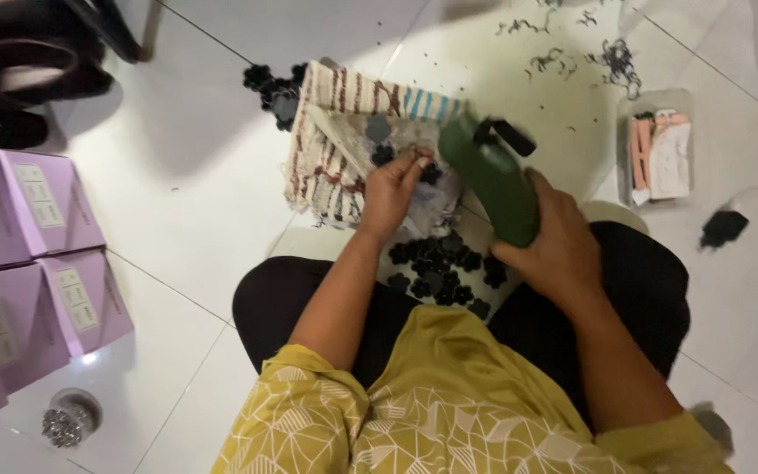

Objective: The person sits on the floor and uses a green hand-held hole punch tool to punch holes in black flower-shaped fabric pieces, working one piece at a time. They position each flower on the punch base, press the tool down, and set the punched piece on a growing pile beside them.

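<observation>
Two hands work over one striped cloth (331, 149) on the white floor.

Three purple boxes (28, 263) sit well left of the cloth. The right hand (563, 250), fingers wrapped tight, holds a green glue gun (493, 180) angled nozzle-first toward it. The nearer left hand (392, 193) pinches one black flower piece (430, 172) there; dozens more lie just below.

Left hand (392, 195): frame centre, forearm bare, fingertips pinched together, pointing up-frame.
Right hand (553, 248): right of centre, fingers curled in a closed grip.
</observation>
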The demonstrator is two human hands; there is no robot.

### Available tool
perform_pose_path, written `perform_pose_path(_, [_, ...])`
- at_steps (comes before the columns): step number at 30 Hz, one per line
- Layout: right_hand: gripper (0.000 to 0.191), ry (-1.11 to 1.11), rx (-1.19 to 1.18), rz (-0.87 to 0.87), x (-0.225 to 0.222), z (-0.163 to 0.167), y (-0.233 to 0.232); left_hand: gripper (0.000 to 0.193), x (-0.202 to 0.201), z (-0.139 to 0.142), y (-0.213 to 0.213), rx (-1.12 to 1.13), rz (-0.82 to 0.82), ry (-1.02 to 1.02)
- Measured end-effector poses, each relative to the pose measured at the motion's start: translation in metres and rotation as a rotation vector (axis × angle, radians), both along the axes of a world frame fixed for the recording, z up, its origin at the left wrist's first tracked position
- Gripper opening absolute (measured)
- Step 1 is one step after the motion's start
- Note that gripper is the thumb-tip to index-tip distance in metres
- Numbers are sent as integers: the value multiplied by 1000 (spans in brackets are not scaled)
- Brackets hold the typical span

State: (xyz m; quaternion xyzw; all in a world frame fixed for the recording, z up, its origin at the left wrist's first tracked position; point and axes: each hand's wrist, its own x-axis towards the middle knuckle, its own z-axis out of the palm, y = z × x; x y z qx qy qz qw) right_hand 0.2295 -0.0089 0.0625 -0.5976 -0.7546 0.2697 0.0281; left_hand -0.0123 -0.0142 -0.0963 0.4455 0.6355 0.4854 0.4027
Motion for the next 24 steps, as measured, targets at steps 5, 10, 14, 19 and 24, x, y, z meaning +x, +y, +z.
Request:
perform_pose_path(5, [112,-212,-164,79,-5,1,-1,25,2,14,2,16,0,-74])
perform_pose_path(10, [113,-170,-219,81,7,-17,3,23,-6,18,7,-28,308,-310])
perform_pose_path(14, [110,141,-170,47,24,-35,11,20,-17,29,-5,-174,148,160])
perform_pose_path(19, [109,160,-64,-89,29,-56,21,29,-2,43,-10,61,-54,603])
perform_pose_path(24, [112,199,-110,-75,23,-79,27,20,-1,48,-5,-6,-47,593])
